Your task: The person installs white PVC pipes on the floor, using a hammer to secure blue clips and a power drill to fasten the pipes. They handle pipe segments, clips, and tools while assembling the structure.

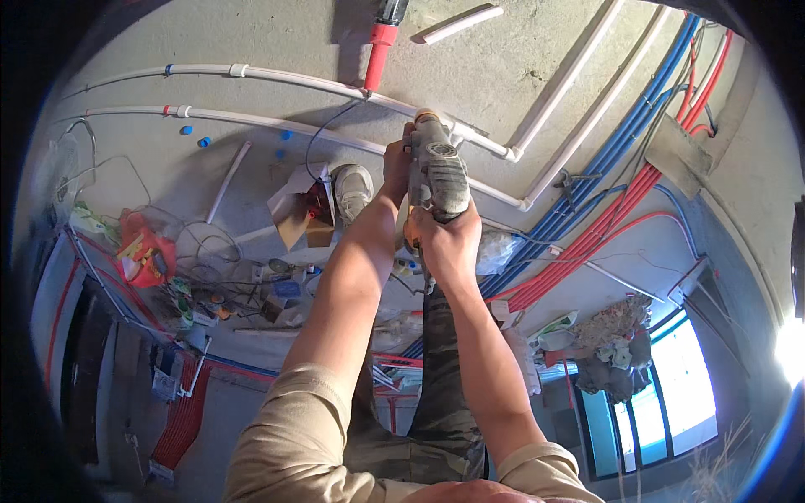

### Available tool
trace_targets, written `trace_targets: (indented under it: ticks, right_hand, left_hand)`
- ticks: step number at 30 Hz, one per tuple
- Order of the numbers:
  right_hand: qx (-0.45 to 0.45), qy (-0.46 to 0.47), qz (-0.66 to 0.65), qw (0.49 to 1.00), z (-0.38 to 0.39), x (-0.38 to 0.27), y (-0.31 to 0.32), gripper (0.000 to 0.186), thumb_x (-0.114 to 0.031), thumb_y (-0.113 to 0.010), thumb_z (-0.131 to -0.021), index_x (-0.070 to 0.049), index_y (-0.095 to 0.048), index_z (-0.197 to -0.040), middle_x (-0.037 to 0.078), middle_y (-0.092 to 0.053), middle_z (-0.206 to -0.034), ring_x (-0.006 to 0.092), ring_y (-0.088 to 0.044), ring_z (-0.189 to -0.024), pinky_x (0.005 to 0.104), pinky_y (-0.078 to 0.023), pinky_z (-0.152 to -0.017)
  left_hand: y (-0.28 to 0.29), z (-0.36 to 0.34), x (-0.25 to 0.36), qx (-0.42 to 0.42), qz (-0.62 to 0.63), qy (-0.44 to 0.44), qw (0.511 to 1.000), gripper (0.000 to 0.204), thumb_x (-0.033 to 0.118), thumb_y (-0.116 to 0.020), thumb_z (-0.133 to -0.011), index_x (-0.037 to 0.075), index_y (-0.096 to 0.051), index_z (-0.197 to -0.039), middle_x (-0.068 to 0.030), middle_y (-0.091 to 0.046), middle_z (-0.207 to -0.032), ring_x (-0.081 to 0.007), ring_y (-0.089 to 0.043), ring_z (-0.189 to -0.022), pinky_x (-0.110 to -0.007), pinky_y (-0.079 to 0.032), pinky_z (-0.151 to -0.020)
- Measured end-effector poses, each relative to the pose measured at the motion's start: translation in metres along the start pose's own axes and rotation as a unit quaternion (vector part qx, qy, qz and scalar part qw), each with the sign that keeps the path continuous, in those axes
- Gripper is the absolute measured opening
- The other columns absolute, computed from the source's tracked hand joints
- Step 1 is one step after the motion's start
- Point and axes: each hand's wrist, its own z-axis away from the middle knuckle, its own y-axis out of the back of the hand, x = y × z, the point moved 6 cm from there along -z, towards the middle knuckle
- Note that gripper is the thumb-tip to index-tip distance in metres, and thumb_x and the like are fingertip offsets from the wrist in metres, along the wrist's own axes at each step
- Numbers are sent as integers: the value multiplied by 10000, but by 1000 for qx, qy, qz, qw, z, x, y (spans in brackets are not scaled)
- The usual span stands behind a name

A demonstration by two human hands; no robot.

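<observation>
Both my arms reach forward over the concrete floor to a dusty grey hammer drill [444, 172]. My left hand [397, 164] is wrapped round the drill's left side near its front. Behind it, my right hand [451, 248] grips the rear handle. The drill's front end points away from me, over a white pipe [327, 86] that runs along the floor. Its tip and any bit are hidden by the body of the tool. A second white pipe [470, 186] passes under the drill and my hands.
Ahead lies a red and black corded tool [383, 50] beside a loose white strip [463, 23]. Blue conduits [579, 197] and red conduits [587, 247] cross the floor at right. An open cardboard box [293, 210] sits by my shoe [352, 193]. Cables and a red bag [147, 251] lie left.
</observation>
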Motion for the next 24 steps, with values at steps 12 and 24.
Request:
trace_targets:
  ticks: [12,24]
  right_hand:
    - [-10,-14,4,1000,-13,13,5,399,-48,-724,-812,54,-638,-1189,174,-728,-975,254,-695,-909,363,-538,-819]
    - [17,-3,73,997,-22,10,18,394,-105,-765,-796,53,-655,-1140,213,-750,-933,270,-737,-882,380,-562,-827]
  left_hand:
    - [7,-25,-37,12,-7,8,1000,584,557,-417,-1095,84,-747,-1005,-168,-733,-759,-239,-704,-700,-446,-506,-641]
    - [-34,-14,-26,-205,496,133,833,415,488,-589,-1014,116,-630,-1194,-82,-693,-1010,-251,-687,-923,-407,-589,-864]
